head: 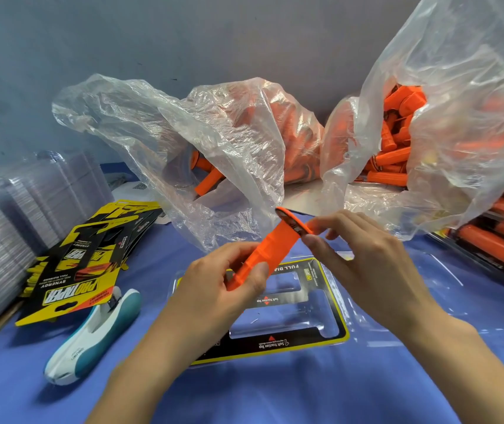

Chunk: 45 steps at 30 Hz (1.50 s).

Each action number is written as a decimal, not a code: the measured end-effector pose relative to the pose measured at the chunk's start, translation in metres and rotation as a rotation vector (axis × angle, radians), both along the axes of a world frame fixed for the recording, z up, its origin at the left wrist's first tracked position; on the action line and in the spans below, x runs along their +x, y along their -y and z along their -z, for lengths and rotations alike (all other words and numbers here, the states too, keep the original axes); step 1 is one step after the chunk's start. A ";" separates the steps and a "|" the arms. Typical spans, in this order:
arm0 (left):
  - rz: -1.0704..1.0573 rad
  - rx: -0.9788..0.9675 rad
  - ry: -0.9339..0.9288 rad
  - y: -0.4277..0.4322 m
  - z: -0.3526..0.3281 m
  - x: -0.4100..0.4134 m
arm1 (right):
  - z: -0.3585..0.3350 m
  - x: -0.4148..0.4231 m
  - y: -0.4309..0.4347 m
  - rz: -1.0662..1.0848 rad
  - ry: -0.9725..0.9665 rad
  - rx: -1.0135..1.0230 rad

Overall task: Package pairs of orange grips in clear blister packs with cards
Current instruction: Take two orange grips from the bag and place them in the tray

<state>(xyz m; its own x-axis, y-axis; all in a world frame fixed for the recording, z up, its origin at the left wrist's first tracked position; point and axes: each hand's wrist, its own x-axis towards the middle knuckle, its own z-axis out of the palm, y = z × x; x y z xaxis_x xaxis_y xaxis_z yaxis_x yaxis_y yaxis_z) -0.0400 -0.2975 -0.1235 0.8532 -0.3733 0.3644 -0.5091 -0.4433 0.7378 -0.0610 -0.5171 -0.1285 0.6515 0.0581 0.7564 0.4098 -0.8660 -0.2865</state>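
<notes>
An orange grip (270, 249) is held up over the table between both hands. My left hand (223, 283) grips its lower end with thumb and curled fingers. My right hand (357, 249) pinches the upper end near the black-and-orange flange. Below them an open clear blister pack (351, 304) lies flat on the blue table, with a black and yellow card (330, 335) in its left half. The pack's moulded pockets hold no grips.
Two clear plastic bags of orange grips (244, 142) (397, 139) stand behind. A fan of yellow-black cards (76, 264) and a white-teal stapler (97, 332) lie left. Stacked empty blisters (15, 209) sit far left. Finished packs (501, 240) pile up at right.
</notes>
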 end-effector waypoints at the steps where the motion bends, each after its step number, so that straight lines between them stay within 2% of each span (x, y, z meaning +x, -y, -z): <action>1: -0.017 0.039 0.043 -0.004 0.001 0.001 | -0.001 -0.001 0.005 -0.027 -0.061 0.038; 6: -0.011 0.391 0.252 -0.017 0.008 0.000 | -0.005 -0.006 0.020 -0.069 -0.170 0.275; 9: 0.014 0.484 0.286 -0.017 0.011 -0.005 | -0.006 -0.012 0.017 -0.223 -0.362 0.316; 12: 0.021 0.496 0.332 -0.016 0.010 -0.007 | -0.002 -0.019 0.012 -0.358 -0.557 0.365; 15: 0.031 0.475 0.358 -0.016 0.010 -0.008 | -0.001 -0.024 0.008 -0.396 -0.584 0.373; 22: 0.021 0.445 0.452 -0.014 0.019 -0.008 | 0.006 -0.031 0.016 -0.354 -0.608 0.296; 28: 0.076 0.416 0.418 -0.013 0.027 -0.006 | 0.012 -0.036 0.026 -0.231 -0.724 0.224; 36: 0.083 0.357 0.392 -0.011 0.031 -0.007 | 0.009 -0.041 0.024 -0.290 -0.672 0.231; 41: 0.074 0.374 0.439 -0.009 0.031 -0.007 | 0.017 -0.039 0.011 -0.253 -0.483 0.149; 45: 0.066 0.404 0.461 -0.009 0.031 -0.007 | 0.017 -0.039 0.004 -0.213 -0.439 0.118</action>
